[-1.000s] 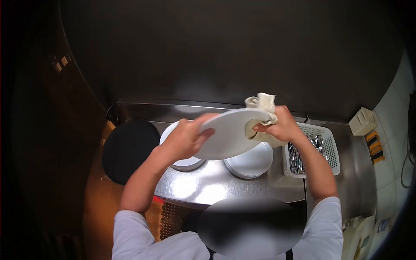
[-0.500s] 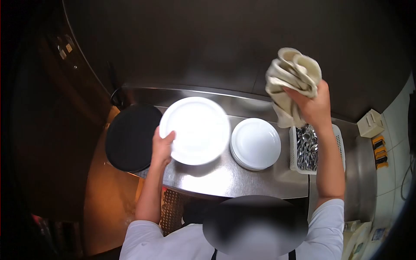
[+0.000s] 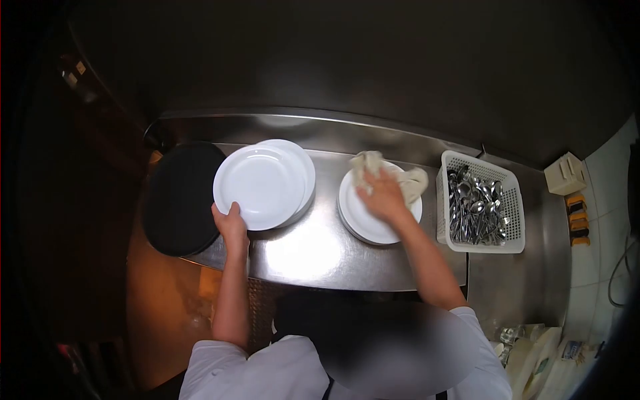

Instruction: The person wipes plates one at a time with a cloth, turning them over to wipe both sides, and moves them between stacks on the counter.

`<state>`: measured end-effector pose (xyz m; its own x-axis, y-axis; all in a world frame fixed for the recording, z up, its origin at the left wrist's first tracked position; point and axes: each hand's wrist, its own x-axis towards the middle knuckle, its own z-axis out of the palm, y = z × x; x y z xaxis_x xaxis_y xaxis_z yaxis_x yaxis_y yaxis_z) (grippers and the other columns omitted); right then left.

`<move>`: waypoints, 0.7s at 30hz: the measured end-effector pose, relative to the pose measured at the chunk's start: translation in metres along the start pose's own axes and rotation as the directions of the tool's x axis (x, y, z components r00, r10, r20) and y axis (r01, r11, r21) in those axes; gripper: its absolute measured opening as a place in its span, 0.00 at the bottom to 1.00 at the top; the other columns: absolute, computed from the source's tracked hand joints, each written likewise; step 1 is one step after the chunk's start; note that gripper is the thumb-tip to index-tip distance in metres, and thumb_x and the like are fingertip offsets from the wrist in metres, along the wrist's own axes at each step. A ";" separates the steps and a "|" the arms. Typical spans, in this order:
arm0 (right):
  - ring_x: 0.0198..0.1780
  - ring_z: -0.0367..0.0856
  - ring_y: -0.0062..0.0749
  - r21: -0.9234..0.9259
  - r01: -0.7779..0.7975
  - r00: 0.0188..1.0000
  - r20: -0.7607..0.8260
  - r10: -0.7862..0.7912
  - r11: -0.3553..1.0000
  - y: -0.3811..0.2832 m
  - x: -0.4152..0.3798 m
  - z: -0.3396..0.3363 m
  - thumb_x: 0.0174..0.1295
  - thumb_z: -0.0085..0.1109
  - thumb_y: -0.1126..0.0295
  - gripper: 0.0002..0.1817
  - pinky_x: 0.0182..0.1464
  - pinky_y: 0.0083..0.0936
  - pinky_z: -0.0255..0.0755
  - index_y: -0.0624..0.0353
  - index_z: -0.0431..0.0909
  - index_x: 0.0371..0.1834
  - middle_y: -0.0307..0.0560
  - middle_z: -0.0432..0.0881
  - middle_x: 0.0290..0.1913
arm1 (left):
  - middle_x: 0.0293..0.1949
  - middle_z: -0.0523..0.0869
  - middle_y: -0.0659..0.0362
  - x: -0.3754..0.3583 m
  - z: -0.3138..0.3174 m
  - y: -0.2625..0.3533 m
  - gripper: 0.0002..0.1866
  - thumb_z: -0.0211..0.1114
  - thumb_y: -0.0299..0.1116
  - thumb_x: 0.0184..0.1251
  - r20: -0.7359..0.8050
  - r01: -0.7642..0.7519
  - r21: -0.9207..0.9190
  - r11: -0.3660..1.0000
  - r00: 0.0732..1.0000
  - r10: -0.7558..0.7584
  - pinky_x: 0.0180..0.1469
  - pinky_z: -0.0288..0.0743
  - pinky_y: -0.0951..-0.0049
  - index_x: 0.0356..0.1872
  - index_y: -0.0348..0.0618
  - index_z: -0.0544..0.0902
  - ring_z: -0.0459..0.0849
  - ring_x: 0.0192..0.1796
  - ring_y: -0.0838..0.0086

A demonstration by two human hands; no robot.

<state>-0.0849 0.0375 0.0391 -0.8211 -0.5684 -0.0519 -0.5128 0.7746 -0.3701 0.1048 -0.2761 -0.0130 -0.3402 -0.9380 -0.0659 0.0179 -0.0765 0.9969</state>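
Where the light strikes its front edge, the steel counter [image 3: 323, 230] shows a smooth, brushed sheen with a strong glare patch. At its left end lies a flat, matte black disc [image 3: 181, 200]. Toward the right end stands a rectangular white plastic basket [image 3: 515, 210], its walls perforated. Two stacks of round, glossy white plates lie between these: the left stack [image 3: 304, 175] near the disc, the right stack [image 3: 360, 217] near the basket. One plate [image 3: 252, 187], wide-rimmed and smooth, overlaps the left stack. A cream cloth [image 3: 368, 165], soft and crumpled, covers the back of the right stack. Shiny metal cutlery [image 3: 475, 208] lies jumbled in the basket.

Compared with half a second ago, the cloth has come down from above the basket onto the right stack, and the plate has shifted left, exposing the right side of the left stack.

The left hand [image 3: 232, 225] is closed on the plate's front-left rim, thumb on top, other fingers mostly hidden; whether the plate bears fully on the stack cannot be told. The right hand [image 3: 385, 198], blurred, lies over the cloth with fingers partly extended; whether they grip it cannot be determined.
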 end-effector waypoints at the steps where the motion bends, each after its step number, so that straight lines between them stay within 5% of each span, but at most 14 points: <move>1: 0.78 0.59 0.56 0.054 0.116 0.990 0.073 -0.120 0.992 -0.005 -0.011 0.008 0.72 0.50 0.46 0.31 0.80 0.50 0.47 0.46 0.71 0.74 0.68 0.64 0.75 | 0.57 0.82 0.46 -0.002 0.005 -0.005 0.23 0.59 0.20 0.68 -0.003 0.005 0.004 1.000 1.000 -0.005 0.63 0.73 0.65 0.64 0.29 0.70 0.82 0.58 0.60; 2: 0.76 0.62 0.58 0.010 0.193 0.979 0.066 -0.193 0.981 -0.010 -0.033 0.012 0.71 0.54 0.48 0.29 0.78 0.49 0.52 0.42 0.72 0.73 0.70 0.68 0.72 | 0.59 0.80 0.45 -0.002 0.011 -0.010 0.25 0.58 0.20 0.69 0.004 0.015 0.003 1.000 1.000 -0.015 0.64 0.72 0.65 0.66 0.30 0.68 0.81 0.59 0.60; 4: 0.76 0.62 0.58 0.130 0.096 0.958 0.256 -0.128 0.987 -0.011 -0.073 -0.011 0.70 0.57 0.49 0.28 0.77 0.53 0.53 0.39 0.73 0.72 0.71 0.70 0.70 | 0.63 0.77 0.43 0.001 0.023 -0.021 0.27 0.58 0.21 0.69 0.013 0.036 -0.009 0.999 0.999 -0.036 0.66 0.71 0.64 0.69 0.30 0.66 0.79 0.62 0.58; 7: 0.74 0.66 0.60 -0.049 -0.010 0.989 0.146 0.018 0.999 0.036 -0.086 -0.014 0.70 0.57 0.53 0.28 0.76 0.52 0.56 0.45 0.73 0.72 0.72 0.70 0.70 | 0.69 0.70 0.39 0.014 0.030 -0.050 0.32 0.59 0.23 0.69 -0.019 -0.060 0.140 0.988 0.998 0.063 0.70 0.66 0.61 0.74 0.31 0.62 0.75 0.67 0.53; 10: 0.72 0.68 0.64 -0.312 -0.090 0.989 -0.142 0.047 0.946 0.062 -0.037 -0.005 0.71 0.56 0.56 0.28 0.74 0.49 0.59 0.51 0.72 0.72 0.72 0.70 0.70 | 0.72 0.65 0.38 -0.017 0.043 -0.013 0.35 0.60 0.26 0.70 -0.164 -0.082 0.648 0.757 0.956 0.244 0.72 0.63 0.55 0.76 0.32 0.57 0.71 0.70 0.48; 12: 0.71 0.67 0.66 -0.162 -0.123 0.970 -0.229 0.084 0.979 0.045 0.003 0.010 0.72 0.53 0.57 0.28 0.74 0.47 0.60 0.57 0.71 0.72 0.72 0.70 0.70 | 0.70 0.69 0.40 -0.060 0.048 0.019 0.36 0.66 0.28 0.68 0.032 -0.519 0.580 0.628 0.785 0.618 0.71 0.62 0.51 0.74 0.33 0.61 0.71 0.69 0.47; 14: 0.73 0.65 0.67 -0.049 0.073 0.988 -0.131 -0.079 0.996 0.017 0.013 0.025 0.73 0.53 0.54 0.29 0.75 0.50 0.58 0.50 0.70 0.74 0.73 0.69 0.70 | 0.62 0.76 0.44 -0.114 0.053 0.005 0.27 0.67 0.24 0.64 0.478 -0.675 0.197 0.711 0.699 0.532 0.69 0.65 0.55 0.65 0.35 0.71 0.75 0.64 0.50; 15: 0.73 0.65 0.67 0.059 0.174 0.985 -0.018 -0.173 0.983 0.005 0.001 0.022 0.73 0.53 0.53 0.28 0.76 0.50 0.57 0.46 0.70 0.75 0.73 0.68 0.71 | 0.59 0.79 0.46 -0.134 0.056 -0.002 0.24 0.67 0.23 0.62 0.657 -0.662 -0.017 0.750 0.558 0.507 0.68 0.67 0.57 0.61 0.37 0.77 0.77 0.62 0.52; 16: 0.74 0.64 0.66 0.174 0.257 0.958 0.083 -0.274 0.951 -0.006 -0.016 0.016 0.73 0.53 0.52 0.28 0.76 0.50 0.56 0.41 0.70 0.75 0.73 0.68 0.71 | 0.52 0.84 0.51 -0.147 0.060 -0.012 0.19 0.72 0.23 0.57 0.813 -0.715 -0.126 0.688 0.323 0.484 0.65 0.68 0.57 0.52 0.40 0.83 0.78 0.62 0.55; 18: 0.74 0.64 0.65 0.256 0.390 0.864 0.231 -0.447 0.885 -0.001 -0.029 0.008 0.74 0.51 0.51 0.28 0.79 0.49 0.53 0.41 0.69 0.76 0.62 0.69 0.73 | 0.51 0.85 0.54 -0.170 0.075 -0.012 0.17 0.75 0.28 0.55 0.836 -0.781 -0.305 0.546 0.056 0.546 0.64 0.67 0.54 0.47 0.42 0.85 0.78 0.63 0.58; 21: 0.75 0.62 0.65 0.237 0.430 0.861 0.184 -0.475 0.871 0.006 -0.010 0.008 0.73 0.52 0.49 0.27 0.79 0.49 0.52 0.35 0.71 0.74 0.66 0.68 0.73 | 0.54 0.85 0.57 -0.181 0.101 -0.027 0.19 0.76 0.36 0.55 0.859 -0.902 -0.166 0.398 0.066 0.508 0.66 0.64 0.49 0.49 0.45 0.85 0.78 0.64 0.61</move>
<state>-0.0779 0.0455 0.0295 -0.4172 -0.9079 -0.0397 -0.7403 0.3648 -0.5647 0.0711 -0.0699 -0.0237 -0.8211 0.1891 0.5385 0.4698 0.7597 0.4496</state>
